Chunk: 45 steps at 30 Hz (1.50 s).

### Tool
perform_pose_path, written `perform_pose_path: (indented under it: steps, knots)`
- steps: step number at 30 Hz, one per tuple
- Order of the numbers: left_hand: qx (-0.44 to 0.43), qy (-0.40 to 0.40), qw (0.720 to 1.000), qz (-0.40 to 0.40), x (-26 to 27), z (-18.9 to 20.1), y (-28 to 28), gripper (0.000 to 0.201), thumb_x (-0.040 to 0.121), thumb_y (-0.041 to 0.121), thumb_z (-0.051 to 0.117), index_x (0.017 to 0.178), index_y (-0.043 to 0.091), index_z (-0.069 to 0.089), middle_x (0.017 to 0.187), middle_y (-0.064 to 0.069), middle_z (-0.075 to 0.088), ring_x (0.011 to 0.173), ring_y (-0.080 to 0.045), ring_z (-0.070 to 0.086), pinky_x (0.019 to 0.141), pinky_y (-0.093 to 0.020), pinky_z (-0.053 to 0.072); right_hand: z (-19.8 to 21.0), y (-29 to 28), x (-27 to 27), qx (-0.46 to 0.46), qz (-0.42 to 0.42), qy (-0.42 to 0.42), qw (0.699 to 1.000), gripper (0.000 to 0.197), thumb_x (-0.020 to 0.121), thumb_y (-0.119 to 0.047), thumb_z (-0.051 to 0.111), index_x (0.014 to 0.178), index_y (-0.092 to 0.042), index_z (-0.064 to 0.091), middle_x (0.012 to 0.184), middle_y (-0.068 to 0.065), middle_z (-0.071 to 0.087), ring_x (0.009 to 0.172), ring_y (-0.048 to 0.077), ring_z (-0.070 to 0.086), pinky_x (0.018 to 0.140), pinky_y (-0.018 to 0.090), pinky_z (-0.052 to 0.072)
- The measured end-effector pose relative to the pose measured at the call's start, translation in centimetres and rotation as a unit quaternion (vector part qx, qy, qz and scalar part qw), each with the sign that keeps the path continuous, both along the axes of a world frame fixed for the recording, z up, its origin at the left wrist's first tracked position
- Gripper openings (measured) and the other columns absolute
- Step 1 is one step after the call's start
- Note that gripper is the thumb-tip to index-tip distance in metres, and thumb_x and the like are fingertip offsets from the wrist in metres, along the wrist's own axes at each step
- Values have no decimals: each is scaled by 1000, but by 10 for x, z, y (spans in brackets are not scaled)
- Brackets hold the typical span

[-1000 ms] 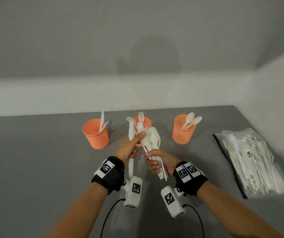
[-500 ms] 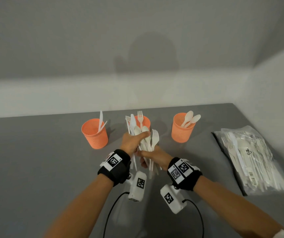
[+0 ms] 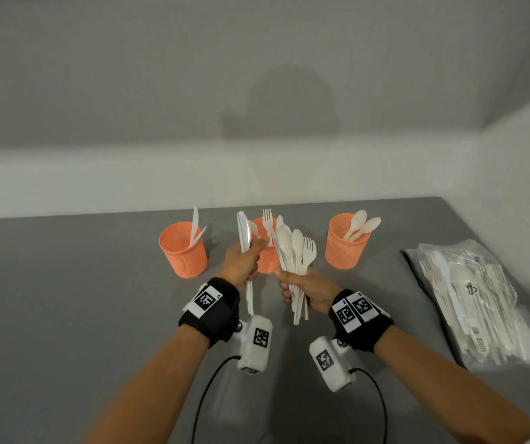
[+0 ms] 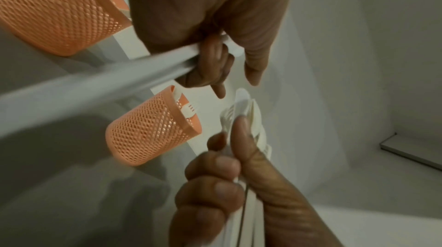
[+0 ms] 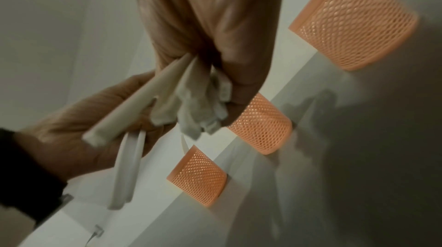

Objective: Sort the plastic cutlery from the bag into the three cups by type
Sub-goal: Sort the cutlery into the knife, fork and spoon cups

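Three orange mesh cups stand in a row: the left cup [image 3: 183,253] holds knives, the middle cup [image 3: 266,261] forks, the right cup [image 3: 347,243] spoons. In front of the middle cup my left hand [image 3: 241,262] grips white plastic knives [image 3: 244,233] upright. Its fingers curl round their handles [image 4: 148,65]. To the right, my right hand [image 3: 305,283] grips a fanned bundle of spoons and forks [image 3: 295,248] by the handles [image 5: 191,103]. The two hands are a short way apart. The clear cutlery bag [image 3: 475,299] lies at the right.
The grey table [image 3: 65,315] runs back to a pale wall behind the cups and a side wall on the right past the bag. Cables hang from both wrist cameras near the front edge.
Half a second ago both hands were together on the bundle. My left hand has since drawn away to the left with the knives, and the right hand has kept the spoons and forks.
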<state>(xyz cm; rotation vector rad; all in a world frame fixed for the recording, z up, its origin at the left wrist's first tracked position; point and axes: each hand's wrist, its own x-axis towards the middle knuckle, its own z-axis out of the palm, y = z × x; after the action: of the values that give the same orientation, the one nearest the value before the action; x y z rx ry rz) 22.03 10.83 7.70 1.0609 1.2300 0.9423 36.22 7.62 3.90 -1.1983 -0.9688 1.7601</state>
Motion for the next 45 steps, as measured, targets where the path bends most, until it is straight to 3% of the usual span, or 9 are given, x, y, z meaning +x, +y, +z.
perform_pose_path:
  steps: [10,19,26,29,34,37,39,42,45]
  knots:
    - [48,37,998,-8,11,3,-1,23,90,20,58,69,13,53,31,11,42,26,-1,36,32,-12,28,7,2,-1,18,32,1,999,7,93,-13,53,87,-16,53,58,-1,51,46,6,48,48,18,45]
    - [94,141,986,2,13,-6,8,25,87,10,57,63,12,54,56,-1,51,39,-2,49,36,-7,33,8,8,1,5,28,28,999,10,95,-18,50,93,-13,58,63,1,65,54,10,61,53,20,51]
    - [-14,-37,992,121,-8,-11,21,33,98,14,39,65,12,44,46,2,42,35,-6,41,47,-26,40,4,10,7,-40,33,82,995,9,93,-11,49,99,-16,53,64,1,65,48,9,55,50,21,48]
    - [-78,-128,981,124,-14,-11,23,26,98,14,43,72,14,45,43,5,35,33,-6,40,42,-21,47,1,12,10,-48,57,97,993,25,79,-16,54,104,-18,53,56,-3,52,41,5,40,45,18,39]
    - [-2,-39,997,61,-10,0,16,24,91,15,55,69,18,48,34,11,32,28,-3,26,32,-14,22,-1,13,7,-43,87,85,992,33,81,-19,51,114,-22,53,51,-7,43,42,5,37,46,18,37]
    - [47,21,996,67,-1,7,17,14,86,20,64,76,13,56,36,10,40,29,-2,34,39,-15,31,1,13,4,-35,94,58,993,27,94,-13,43,118,-23,52,52,-7,42,43,5,38,47,17,38]
    - [77,33,992,95,4,8,20,13,83,21,67,87,10,61,56,7,51,43,-2,42,54,-19,37,3,12,3,-29,101,24,994,31,96,-11,42,123,-22,51,53,-7,43,43,5,40,47,17,40]
    - [108,49,986,115,7,6,23,13,80,19,71,77,16,58,73,3,58,65,-14,52,57,-22,41,3,12,1,-25,101,-5,995,38,96,-10,44,133,-16,45,55,-7,49,45,5,43,49,18,41]
    - [139,88,979,124,9,4,24,19,79,16,72,73,15,54,69,5,57,63,-7,55,56,-11,44,2,14,-1,-30,79,-30,996,44,95,-11,47,137,-3,38,59,-4,53,47,6,47,50,19,42]
